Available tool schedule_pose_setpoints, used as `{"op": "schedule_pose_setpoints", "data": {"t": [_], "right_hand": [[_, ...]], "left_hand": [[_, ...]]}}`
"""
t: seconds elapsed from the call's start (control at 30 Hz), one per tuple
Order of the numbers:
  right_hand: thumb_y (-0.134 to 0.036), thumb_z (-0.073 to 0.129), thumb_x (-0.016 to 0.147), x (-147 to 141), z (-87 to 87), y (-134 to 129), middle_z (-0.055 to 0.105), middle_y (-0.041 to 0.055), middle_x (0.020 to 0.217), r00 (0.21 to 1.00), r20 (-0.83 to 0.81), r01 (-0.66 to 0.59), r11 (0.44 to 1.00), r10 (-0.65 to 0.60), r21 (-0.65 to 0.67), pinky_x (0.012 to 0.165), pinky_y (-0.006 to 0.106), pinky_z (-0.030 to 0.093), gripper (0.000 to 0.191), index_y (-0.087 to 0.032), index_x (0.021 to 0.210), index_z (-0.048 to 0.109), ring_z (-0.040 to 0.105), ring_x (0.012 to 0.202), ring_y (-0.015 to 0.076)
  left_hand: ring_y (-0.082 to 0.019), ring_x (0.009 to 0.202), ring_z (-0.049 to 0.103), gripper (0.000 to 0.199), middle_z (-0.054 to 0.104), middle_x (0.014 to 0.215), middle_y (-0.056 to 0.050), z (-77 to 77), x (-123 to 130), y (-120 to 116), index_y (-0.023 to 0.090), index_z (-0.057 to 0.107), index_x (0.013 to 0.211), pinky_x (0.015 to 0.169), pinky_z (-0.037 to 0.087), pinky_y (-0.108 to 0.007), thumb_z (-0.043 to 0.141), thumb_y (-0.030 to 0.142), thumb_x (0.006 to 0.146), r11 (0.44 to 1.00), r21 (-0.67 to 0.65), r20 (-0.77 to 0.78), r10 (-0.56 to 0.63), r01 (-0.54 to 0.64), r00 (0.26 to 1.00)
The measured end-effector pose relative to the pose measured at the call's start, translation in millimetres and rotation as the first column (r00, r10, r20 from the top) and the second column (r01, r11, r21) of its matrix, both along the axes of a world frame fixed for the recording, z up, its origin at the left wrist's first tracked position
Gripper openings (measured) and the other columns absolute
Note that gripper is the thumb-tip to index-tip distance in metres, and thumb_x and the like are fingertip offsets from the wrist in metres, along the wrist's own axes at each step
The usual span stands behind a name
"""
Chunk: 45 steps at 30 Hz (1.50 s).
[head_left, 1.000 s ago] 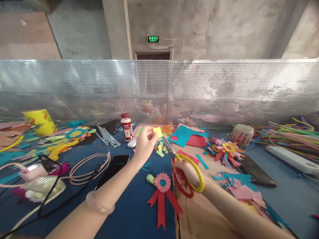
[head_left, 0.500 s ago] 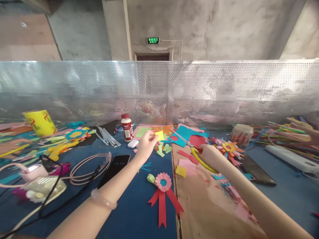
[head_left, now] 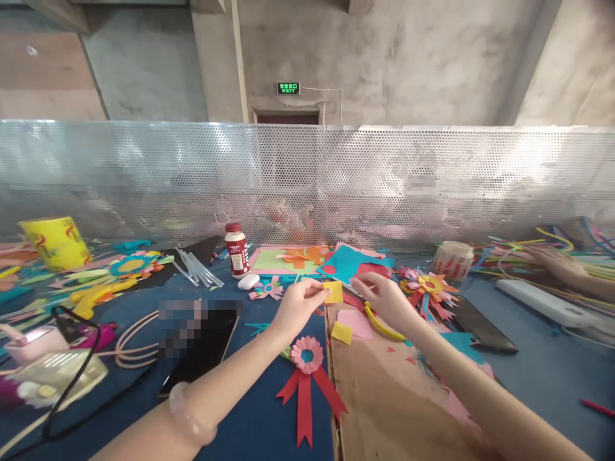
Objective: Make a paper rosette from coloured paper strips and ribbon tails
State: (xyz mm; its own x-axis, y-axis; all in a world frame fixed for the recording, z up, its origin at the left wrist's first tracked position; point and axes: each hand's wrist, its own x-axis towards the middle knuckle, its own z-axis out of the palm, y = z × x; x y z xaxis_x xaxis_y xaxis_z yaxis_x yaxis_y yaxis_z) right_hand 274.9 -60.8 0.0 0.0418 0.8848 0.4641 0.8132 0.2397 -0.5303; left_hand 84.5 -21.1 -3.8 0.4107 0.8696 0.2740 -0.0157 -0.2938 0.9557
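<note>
Best lane's the mostly bare board (head_left: 384,403) toward the surface's (head_left: 254,432) near edge, right of the rosette (head_left: 304,390); scissors (head_left: 383,326) and the right grip (head_left: 387,298) plug its far end. Mesh panel (head_left: 288,186) walls off the far edge, bottle's (head_left: 237,253) standing just short of it, cables (head_left: 125,339) clutter the left.

Left fingers (head_left: 316,291) pinching yellow paper (head_left: 335,292), rosette (head_left: 307,354)

Yellow paper piece (head_left: 335,292) held up; scissors (head_left: 380,329) beside, apparently lying flat
</note>
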Motion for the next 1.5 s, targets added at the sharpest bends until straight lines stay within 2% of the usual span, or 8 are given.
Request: {"op": "schedule_pose_setpoints", "data": {"t": [0.1,0.27,0.5,0.83,1.03,1.17,1.3,1.5], "right_hand": [[-0.035,0.048,0.087,-21.8,-1.4,-7.2,0.069,0.0028,0.081,0.992,-0.062,-0.1,0.989,0.107,0.11,0.061,0.023,0.049,0.024,-0.018,0.092,0.063,0.063,0.069,0.0144],[-0.025,0.05,0.087,-31.6,-20.0,-8.3,0.066,0.0037,0.074,0.988,-0.047,-0.125,0.933,0.149,0.339,0.056,0.024,0.049,0.016,-0.017,0.089,0.064,0.058,0.059,0.0133],[-0.019,0.046,0.089,-25.5,-38.9,0.1,0.065,0.0099,0.09,0.958,0.186,-0.283,0.808,0.216,0.517,0.077,0.034,0.05,0.024,-0.019,0.106,0.063,0.059,0.085,0.02],[-0.015,0.048,0.085,-29.1,-31.9,-8.3,0.059,0.0136,0.092,0.93,0.241,-0.361,0.82,0.279,0.444,0.073,0.038,0.047,0.03,-0.014,0.111,0.063,0.054,0.083,0.0228],[-0.023,0.044,0.089,-34.6,-24.0,-12.3,0.061,0.0085,0.09,0.943,-0.049,-0.298,0.901,0.329,0.316,0.077,0.032,0.045,0.027,-0.017,0.105,0.065,0.055,0.086,0.0195],[-0.034,0.046,0.089,-35.4,-19.1,-11.9,0.063,0.0039,0.076,0.907,-0.306,-0.254,0.955,0.291,0.153,0.066,0.026,0.046,0.026,-0.017,0.087,0.066,0.058,0.072,0.0161],[-0.04,0.052,0.084,-33.9,-18.1,-8.9,0.064,0.0026,0.07,0.839,-0.476,-0.29,0.957,0.265,0.022,0.061,0.024,0.046,0.028,-0.016,0.079,0.065,0.056,0.064,0.0143],[-0.04,0.06,0.077,-32.2,-20.7,-6.2,0.064,0.002,0.074,0.763,-0.591,-0.356,0.934,0.262,-0.045,0.064,0.025,0.044,0.024,-0.016,0.079,0.066,0.054,0.066,0.0134]], "left_hand": [[-0.02,0.075,0.067,0.012,0.07,0.078,-0.005,-0.2,-0.3,-6.5,0.017,0.063,0.081,0.058,0.054,-0.028,0.062,0.026,0.075,0.999,-0.022,0.002,-0.034,0.034,0.999],[-0.022,0.081,0.066,0.018,0.071,0.083,-0.005,-0.3,-4.8,-10.9,0.017,0.067,0.087,0.064,0.055,-0.032,0.06,0.03,0.077,0.998,-0.053,0.025,-0.038,0.039,0.999],[-0.022,0.08,0.067,0.025,0.072,0.088,-0.006,-5.8,-6.4,-9.9,0.015,0.068,0.093,0.071,0.056,-0.035,0.057,0.034,0.08,0.986,-0.148,0.095,-0.066,0.079,0.993],[-0.021,0.083,0.067,0.027,0.072,0.09,-0.008,-3.9,-4.9,-13.4,0.013,0.067,0.091,0.084,0.052,-0.035,0.069,0.032,0.073,0.972,-0.204,0.19,-0.081,0.12,0.979],[-0.022,0.083,0.067,0.027,0.072,0.091,-0.008,-7.8,-6.9,-10.2,0.014,0.068,0.095,0.083,0.051,-0.037,0.067,0.032,0.074,0.981,-0.136,0.167,-0.117,0.14,0.979],[-0.021,0.082,0.068,0.025,0.072,0.091,-0.007,-8.6,-8.1,-9.4,0.015,0.068,0.096,0.082,0.052,-0.037,0.064,0.029,0.076,0.984,-0.124,0.133,-0.112,0.129,0.985],[-0.021,0.085,0.067,0.022,0.071,0.095,-0.006,-9.4,-7.4,-9.7,0.016,0.069,0.095,0.083,0.053,-0.036,0.064,0.027,0.076,0.986,-0.11,0.126,-0.107,0.121,0.986],[-0.022,0.085,0.067,0.024,0.071,0.094,-0.006,-13.7,-6.7,-8.5,0.016,0.069,0.096,0.082,0.054,-0.036,0.066,0.027,0.075,0.988,-0.123,0.107,-0.079,0.092,0.991]]}}
